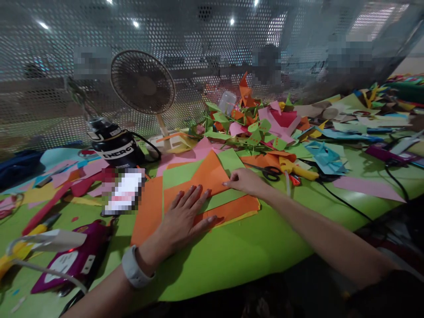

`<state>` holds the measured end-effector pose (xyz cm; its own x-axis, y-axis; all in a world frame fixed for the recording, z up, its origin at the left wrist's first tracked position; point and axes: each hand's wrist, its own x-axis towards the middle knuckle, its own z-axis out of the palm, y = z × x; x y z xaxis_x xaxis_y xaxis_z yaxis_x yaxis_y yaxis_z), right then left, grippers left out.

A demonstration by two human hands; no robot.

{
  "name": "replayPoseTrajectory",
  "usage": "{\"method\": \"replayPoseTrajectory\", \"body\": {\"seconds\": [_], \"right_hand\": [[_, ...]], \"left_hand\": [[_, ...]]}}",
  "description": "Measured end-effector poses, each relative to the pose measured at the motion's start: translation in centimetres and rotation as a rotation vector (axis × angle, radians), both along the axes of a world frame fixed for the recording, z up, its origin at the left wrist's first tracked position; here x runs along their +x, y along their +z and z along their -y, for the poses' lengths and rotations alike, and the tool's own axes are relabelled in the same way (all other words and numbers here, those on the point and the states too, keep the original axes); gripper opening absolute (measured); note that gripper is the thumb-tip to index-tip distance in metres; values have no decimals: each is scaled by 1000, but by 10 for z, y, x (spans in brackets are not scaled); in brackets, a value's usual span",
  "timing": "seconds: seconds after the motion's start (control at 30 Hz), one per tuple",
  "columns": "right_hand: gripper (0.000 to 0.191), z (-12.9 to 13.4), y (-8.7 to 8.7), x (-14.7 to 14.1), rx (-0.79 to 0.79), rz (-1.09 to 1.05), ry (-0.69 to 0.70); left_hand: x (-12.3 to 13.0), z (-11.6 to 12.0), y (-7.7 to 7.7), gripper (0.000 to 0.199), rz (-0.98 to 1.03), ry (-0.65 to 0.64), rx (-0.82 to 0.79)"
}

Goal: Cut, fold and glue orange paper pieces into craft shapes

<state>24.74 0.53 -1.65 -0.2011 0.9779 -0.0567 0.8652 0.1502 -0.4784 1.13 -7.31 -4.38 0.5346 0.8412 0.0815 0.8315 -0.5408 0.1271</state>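
A folded orange paper [210,172] lies on a light green sheet [180,173], with more orange sheets [149,214] and a yellow edge underneath. My left hand [182,216], a pale watch on its wrist, rests flat on the orange paper with fingers spread. At the paper's right corner, the thumb and fingers of my right hand [247,181] are pinched together on its edge. Just beyond my right hand lie black-handled scissors [272,173] and a yellow glue gun [300,169].
A fan [144,84] and a black jug-like container [121,150] stand at the back left. Paper cut-outs [255,128] pile up at the back. A blurred phone [124,192] and a purple power strip [79,254] lie left; cables cross the green tabletop [238,256].
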Motion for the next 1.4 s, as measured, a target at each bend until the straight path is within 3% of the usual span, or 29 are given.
{"method": "replayPoseTrajectory", "body": {"seconds": [0.23,0.6,0.83,1.1,1.4], "right_hand": [[32,3,3,0,3,63,-48],[28,2,4,4,28,85,-60],[28,2,4,3,38,91,-71],[28,1,0,4,41,81,-69],[29,2,2,3,25,105,-68]], "left_hand": [[4,1,5,76,-39,33,-56],[-1,0,-5,72,14,1,19],[2,1,-1,72,-10,16,-7],[4,5,2,74,-3,29,149],[1,3,-3,71,-15,-6,149]]}}
